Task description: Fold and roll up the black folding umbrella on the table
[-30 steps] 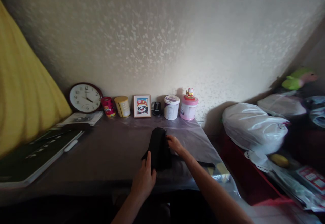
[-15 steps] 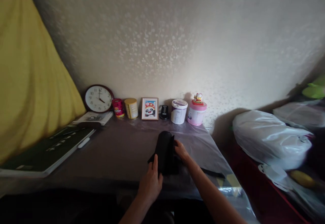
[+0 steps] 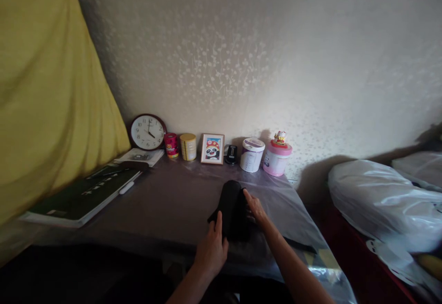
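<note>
On the near middle of the table lies a black bundle (image 3: 230,207), rounded on top, with loose dark flaps at its sides; its exact kind is hard to make out in the dim light. At its near left side, my left hand (image 3: 212,248) grips it, forefinger stretched along the surface and thumb at the near end. My right hand (image 3: 254,207) has its fingers closed on the right edge of the bundle, and its fingertips are partly hidden. Right of the bundle a thin black strip (image 3: 299,245) lies on the table, partly behind my right forearm.
Along the wall stand a clock (image 3: 148,131), a red can (image 3: 171,145), a yellow-lidded can (image 3: 188,147), a framed panda picture (image 3: 212,149), a white tub (image 3: 252,155) and a pink-lidded tub (image 3: 276,161) topped by a figurine. A green book (image 3: 93,193) lies left; white bags (image 3: 380,203) sit right.
The view has turned slightly left, so everything sits further right in the picture. The right flap of the bundle is drawn a little outward by my right hand. My left hand keeps its grip.
</note>
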`<state>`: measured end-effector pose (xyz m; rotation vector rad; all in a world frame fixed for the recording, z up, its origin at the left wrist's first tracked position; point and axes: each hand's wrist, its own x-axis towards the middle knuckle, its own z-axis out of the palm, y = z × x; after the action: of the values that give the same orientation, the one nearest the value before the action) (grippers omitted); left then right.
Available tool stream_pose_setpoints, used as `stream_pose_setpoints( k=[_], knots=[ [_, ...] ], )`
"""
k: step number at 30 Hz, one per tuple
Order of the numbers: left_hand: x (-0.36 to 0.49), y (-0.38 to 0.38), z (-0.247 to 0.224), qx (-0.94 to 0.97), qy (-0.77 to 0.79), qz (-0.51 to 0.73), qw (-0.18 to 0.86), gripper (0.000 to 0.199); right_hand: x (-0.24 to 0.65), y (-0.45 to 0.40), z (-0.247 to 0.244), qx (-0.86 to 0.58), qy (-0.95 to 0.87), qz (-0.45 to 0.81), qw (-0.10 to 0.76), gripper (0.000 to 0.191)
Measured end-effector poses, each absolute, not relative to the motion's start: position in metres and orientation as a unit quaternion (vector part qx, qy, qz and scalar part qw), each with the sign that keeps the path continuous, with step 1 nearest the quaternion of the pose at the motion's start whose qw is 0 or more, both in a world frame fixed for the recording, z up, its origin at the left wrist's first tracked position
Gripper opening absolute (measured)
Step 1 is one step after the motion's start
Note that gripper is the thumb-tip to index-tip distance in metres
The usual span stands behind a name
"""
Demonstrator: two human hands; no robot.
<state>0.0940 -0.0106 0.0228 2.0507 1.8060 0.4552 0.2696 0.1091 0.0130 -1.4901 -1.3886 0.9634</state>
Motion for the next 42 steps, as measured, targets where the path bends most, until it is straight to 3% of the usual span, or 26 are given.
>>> stream_pose_setpoints(
  k=[6,12,18,21,33,42],
  knots=[
    [0.094,-0.011,0.023,0.728,0.644,0.148,0.182,0.067,0.261,0.120,0.017,-0.612,-0.581,0.319,0.432,0.021],
    [0.095,-0.011,0.023,0.731,0.643,0.149,0.174,0.068,0.253,0.122,0.014,-0.607,-0.576,0.302,0.457,0.019],
    [0.097,-0.010,0.022,0.725,0.654,0.139,0.165,0.067,0.247,0.116,0.011,-0.585,-0.530,0.403,0.463,0.033],
    [0.098,-0.010,0.021,0.723,0.659,0.139,0.154,0.068,0.246,0.116,0.009,-0.584,-0.480,0.458,0.468,0.025],
    [0.099,-0.011,0.023,0.727,0.655,0.145,0.146,0.067,0.247,0.119,-0.002,-0.638,-0.499,0.330,0.485,0.027],
    [0.109,-0.015,0.028,0.748,0.652,0.106,0.065,0.071,0.223,0.120,-0.002,-0.686,-0.496,0.249,0.470,0.045]
  ],
)
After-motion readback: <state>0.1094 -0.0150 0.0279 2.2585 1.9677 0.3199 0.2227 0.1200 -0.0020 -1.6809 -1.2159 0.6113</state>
